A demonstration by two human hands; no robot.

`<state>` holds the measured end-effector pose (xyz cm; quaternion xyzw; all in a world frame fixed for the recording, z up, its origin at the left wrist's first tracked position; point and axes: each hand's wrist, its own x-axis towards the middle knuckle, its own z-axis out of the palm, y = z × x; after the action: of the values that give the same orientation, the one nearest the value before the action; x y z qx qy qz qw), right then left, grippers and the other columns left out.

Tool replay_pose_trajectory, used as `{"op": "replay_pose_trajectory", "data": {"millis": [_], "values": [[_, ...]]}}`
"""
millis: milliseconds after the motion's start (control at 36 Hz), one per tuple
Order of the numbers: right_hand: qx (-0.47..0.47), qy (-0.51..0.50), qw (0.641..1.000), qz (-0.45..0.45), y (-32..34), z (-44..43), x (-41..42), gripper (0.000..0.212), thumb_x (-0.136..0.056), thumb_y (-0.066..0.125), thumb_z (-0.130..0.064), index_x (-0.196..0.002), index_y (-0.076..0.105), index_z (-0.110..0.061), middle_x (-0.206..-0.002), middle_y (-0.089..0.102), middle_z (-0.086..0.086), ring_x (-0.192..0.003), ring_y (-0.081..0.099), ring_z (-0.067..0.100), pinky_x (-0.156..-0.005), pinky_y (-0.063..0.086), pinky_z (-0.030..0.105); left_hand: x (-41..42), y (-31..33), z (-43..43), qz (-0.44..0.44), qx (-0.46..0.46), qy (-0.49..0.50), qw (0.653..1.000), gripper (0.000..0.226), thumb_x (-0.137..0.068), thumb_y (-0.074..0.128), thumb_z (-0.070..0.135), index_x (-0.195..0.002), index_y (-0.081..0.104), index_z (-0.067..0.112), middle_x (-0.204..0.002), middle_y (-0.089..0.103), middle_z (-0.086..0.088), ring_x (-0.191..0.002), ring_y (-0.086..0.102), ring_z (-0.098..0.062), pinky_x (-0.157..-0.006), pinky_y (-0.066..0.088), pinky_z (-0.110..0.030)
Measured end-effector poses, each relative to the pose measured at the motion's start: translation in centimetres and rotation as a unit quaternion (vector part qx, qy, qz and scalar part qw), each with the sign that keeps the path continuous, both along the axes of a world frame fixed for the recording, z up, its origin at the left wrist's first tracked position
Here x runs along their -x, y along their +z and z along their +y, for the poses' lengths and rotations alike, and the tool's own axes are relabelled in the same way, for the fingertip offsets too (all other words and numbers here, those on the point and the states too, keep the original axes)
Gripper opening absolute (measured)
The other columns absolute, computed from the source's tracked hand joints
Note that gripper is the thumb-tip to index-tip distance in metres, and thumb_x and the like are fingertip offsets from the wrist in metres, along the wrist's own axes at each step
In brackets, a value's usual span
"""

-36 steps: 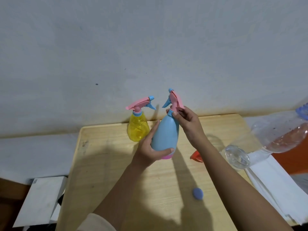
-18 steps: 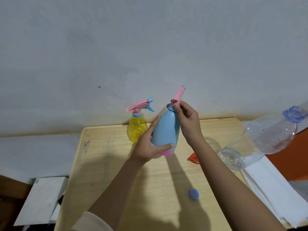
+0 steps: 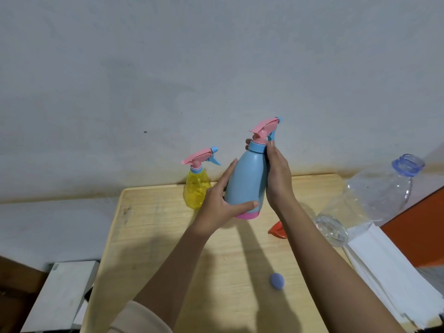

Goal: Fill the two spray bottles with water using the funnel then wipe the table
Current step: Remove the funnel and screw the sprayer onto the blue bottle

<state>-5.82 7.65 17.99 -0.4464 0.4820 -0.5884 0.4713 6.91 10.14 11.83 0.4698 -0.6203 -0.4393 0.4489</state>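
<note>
Head camera, as I watched from my remote desk: two spray bottles were in shot. One yellow spray bottle [image 3: 195, 191] stood at the far edge of the wooden table [image 3: 149, 236]. Just right of it, the left hand [image 3: 219, 207] gripped the lower body of the blue spray bottle [image 3: 245, 183], which was held off the table, while the right hand [image 3: 276, 179] curled round its neck. Further right lay one orange funnel [image 3: 277, 230], one blue cap [image 3: 276, 281] and one uncapped clear water bottle [image 3: 374, 195].

No text, label, brand, number or sign can be read on anything in view.
</note>
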Motion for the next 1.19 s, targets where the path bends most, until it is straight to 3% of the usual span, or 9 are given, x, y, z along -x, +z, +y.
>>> {"op": "replay_pose_trajectory", "data": {"millis": [83, 250, 389, 500, 667, 833, 972, 1111, 1194], "values": [[0.015, 0.023, 1.000, -0.003, 0.2, 0.1, 0.4, 0.020, -0.096, 0.049, -0.031, -0.104, 0.067, -0.025, -0.100, 0.069, -0.008, -0.090, 0.062, 0.007, -0.088, 0.050, 0.032, -0.1, 0.3, -0.2, -0.001, 0.008, 0.004, 1.000, 0.099, -0.065, 0.087, 0.025, -0.141, 0.029, 0.048, -0.130, 0.051, 0.020, -0.109, 0.052, 0.006, -0.085, 0.053, -0.025], [0.045, -0.034, 0.997, -0.045, 1.4, 0.1, 0.1, 0.019, -0.079, 0.074, -0.016, -0.094, 0.065, -0.022, -0.093, 0.067, -0.001, -0.083, 0.062, 0.010, -0.080, 0.052, 0.030, 0.0, 1.1, -0.3, -0.010, 0.024, 0.009, 1.000, 0.098, -0.064, 0.087, 0.026, -0.138, 0.028, 0.053, -0.127, 0.051, 0.024, -0.107, 0.052, 0.006, -0.082, 0.055, -0.024], [0.026, 0.000, 0.999, -0.038, 1.8, 0.2, 0.3, 0.004, -0.090, 0.059, -0.033, -0.087, 0.060, -0.030, -0.073, 0.068, -0.017, -0.067, 0.063, -0.005, -0.063, 0.052, 0.015, 0.4, 1.3, -0.2, -0.008, 0.033, 0.013, 0.999, 0.098, -0.064, 0.086, 0.030, -0.139, 0.027, 0.053, -0.132, 0.048, 0.019, -0.110, 0.051, 0.000, -0.082, 0.055, -0.023], [0.067, -0.005, 0.997, -0.022, 2.0, 0.4, 0.6, 0.017, -0.082, 0.069, -0.028, -0.094, 0.061, -0.018, -0.087, 0.063, 0.011, -0.080, 0.060, 0.012, -0.074, 0.050, 0.028, 0.4, 1.5, -0.1, 0.002, 0.033, 0.021, 0.999, 0.097, -0.065, 0.087, 0.024, -0.137, 0.029, 0.054, -0.121, 0.050, 0.032, -0.104, 0.053, 0.005, -0.080, 0.054, -0.022], [0.041, 0.034, 0.993, -0.106, 1.9, 0.2, 1.1, 0.035, -0.082, 0.067, -0.023, -0.114, 0.053, -0.022, -0.109, 0.062, -0.001, -0.090, 0.061, 0.008, -0.077, 0.051, 0.023, 0.4, 1.6, 0.0, 0.019, 0.026, 0.037, 0.999, 0.095, -0.064, 0.087, 0.023, -0.131, 0.029, 0.056, -0.117, 0.054, 0.019, -0.101, 0.054, 0.004, -0.078, 0.053, -0.018], [0.034, 0.016, 0.997, -0.061, 2.2, 0.0, 1.2, 0.038, -0.071, 0.079, -0.015, -0.103, 0.058, -0.019, -0.094, 0.061, -0.002, -0.087, 0.059, 0.014, -0.083, 0.049, 0.035, 0.5, 1.5, -0.1, 0.005, 0.024, 0.036, 0.999, 0.097, -0.063, 0.087, 0.028, -0.137, 0.031, 0.053, -0.114, 0.052, 0.032, -0.100, 0.054, 0.005, -0.079, 0.055, -0.024], [0.021, 0.048, 0.997, -0.050, 2.2, 0.0, 1.3, 0.016, -0.086, 0.064, -0.021, -0.102, 0.061, -0.020, -0.088, 0.069, -0.010, -0.079, 0.063, 0.003, -0.076, 0.051, 0.026, 0.7, 1.4, -0.1, -0.007, 0.029, 0.037, 0.999, 0.098, -0.064, 0.087, 0.027, -0.142, 0.030, 0.044, -0.117, 0.051, 0.028, -0.100, 0.052, 0.008, -0.076, 0.054, -0.020], [0.049, -0.042, 0.998, -0.005, 1.8, -0.1, 1.1, 0.032, -0.075, 0.077, -0.024, -0.100, 0.057, -0.022, -0.093, 0.059, 0.003, -0.085, 0.055, 0.014, -0.081, 0.049, 0.029, 1.1, 1.3, 0.2, -0.020, 0.032, 0.034, 0.999, 0.097, -0.065, 0.086, 0.028, -0.142, 0.030, 0.043, -0.130, 0.050, 0.017, -0.106, 0.048, 0.013, -0.079, 0.051, -0.015], [0.029, 0.003, 0.999, 0.046, 1.7, 0.1, 1.0, 0.019, -0.088, 0.062, -0.036, -0.101, 0.059, -0.023, -0.096, 0.062, 0.001, -0.086, 0.057, 0.008, -0.079, 0.047, 0.028, 1.2, 1.3, 0.2, -0.035, 0.031, 0.035, 0.998, 0.099, -0.064, 0.086, 0.034, -0.142, 0.027, 0.049, -0.131, 0.048, 0.018, -0.108, 0.050, 0.005, -0.082, 0.054, -0.022]]}}
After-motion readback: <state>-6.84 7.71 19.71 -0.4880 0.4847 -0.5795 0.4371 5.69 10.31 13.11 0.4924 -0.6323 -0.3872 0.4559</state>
